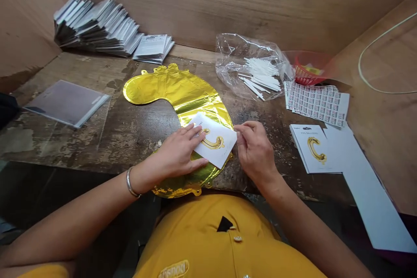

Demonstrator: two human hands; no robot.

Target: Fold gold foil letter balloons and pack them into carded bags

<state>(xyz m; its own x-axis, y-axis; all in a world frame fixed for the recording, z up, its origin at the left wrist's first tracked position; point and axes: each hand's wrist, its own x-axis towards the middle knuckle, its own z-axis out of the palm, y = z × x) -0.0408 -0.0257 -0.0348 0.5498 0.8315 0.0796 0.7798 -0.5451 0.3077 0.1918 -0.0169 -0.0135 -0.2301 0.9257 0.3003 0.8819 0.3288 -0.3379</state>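
Note:
A gold foil balloon (pixel 198 82), flat and curved like a C, lies on the worn wooden table. On top of it, tilted, rests a white printed card (pixel 224 143) with a picture of a gold C. My left hand (pixel 179 150) lies flat over the card's left part, fingers spread, pressing it against the foil. My right hand (pixel 256 150) is closed in a pinch at the card's right corner, close to the balloon's edge. Its fingertips partly hide that corner. The balloon's lower end shows beneath my left hand, near the table's front edge.
Packed sleeves (pixel 97 26) lean at the back left, beside a smaller stack (pixel 153 47). A clear sleeve (pixel 68 102) lies left. White straws (pixel 260 76) fill a plastic bag; behind the sticker sheets (pixel 317 102) is a red basket (pixel 306 71). More C cards (pixel 314 147) lie right.

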